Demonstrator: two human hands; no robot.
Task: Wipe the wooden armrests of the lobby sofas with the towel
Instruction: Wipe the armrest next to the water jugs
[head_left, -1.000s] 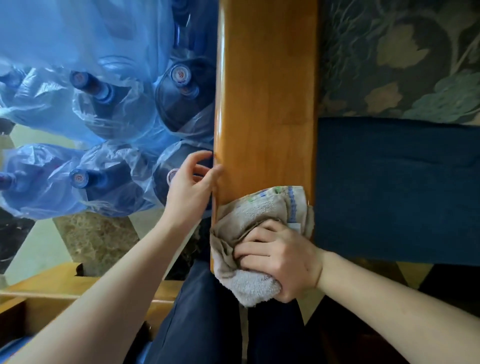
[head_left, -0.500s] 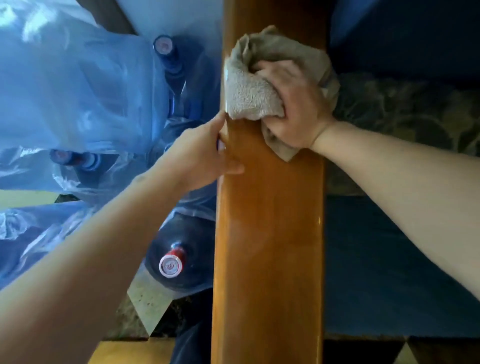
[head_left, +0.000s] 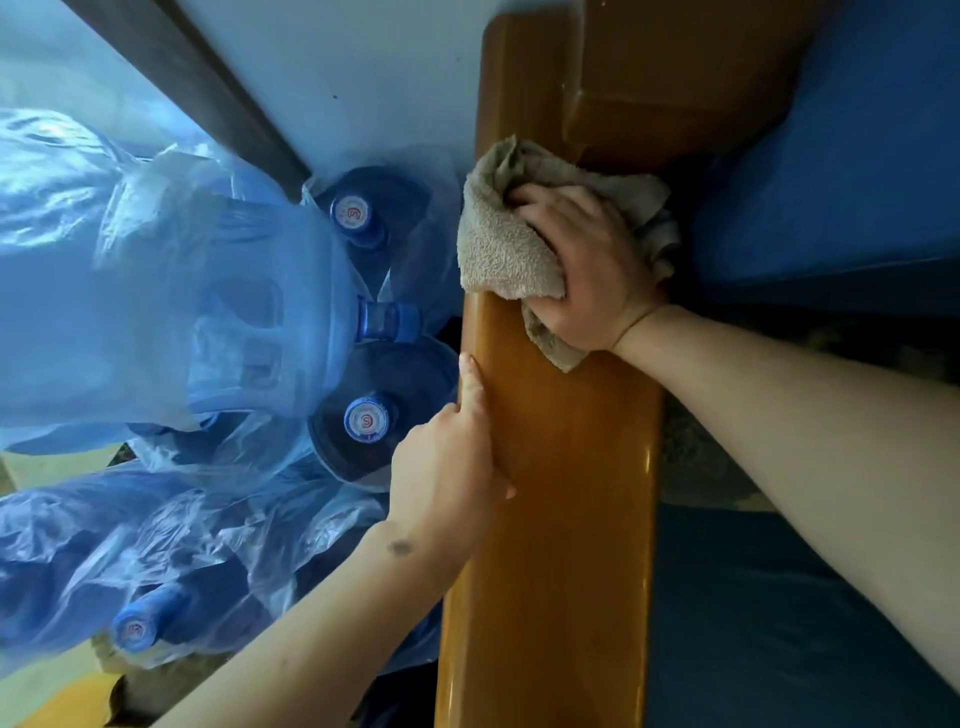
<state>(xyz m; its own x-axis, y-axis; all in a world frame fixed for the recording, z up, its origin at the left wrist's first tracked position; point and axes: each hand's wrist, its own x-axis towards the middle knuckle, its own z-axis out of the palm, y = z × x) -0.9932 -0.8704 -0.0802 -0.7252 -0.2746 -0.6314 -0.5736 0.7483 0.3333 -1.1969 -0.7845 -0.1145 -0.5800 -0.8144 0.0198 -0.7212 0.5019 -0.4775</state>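
On the far end of the wooden armrest (head_left: 561, 519), seen from the head camera, my right hand (head_left: 597, 270) presses a bunched grey-beige towel (head_left: 498, 249) flat against the top surface. My fingers are curled around the cloth, gripping it; the towel overhangs the armrest's left edge and a corner trails out from under my palm toward me. Just beyond the towel the armrest meets a darker wooden block (head_left: 670, 78) of the sofa frame.

My left hand (head_left: 452, 462) clasps the armrest's left edge nearer to me, holding nothing else: the thumb lies on the top surface and one finger extends along the edge toward the towel, not touching it.

Right of the armrest sits the blue seat cushion (head_left: 779, 623). Left of it, on the floor, stand blue water bottles (head_left: 366, 418) wrapped in clear plastic bags (head_left: 156, 312), close against the armrest's side.
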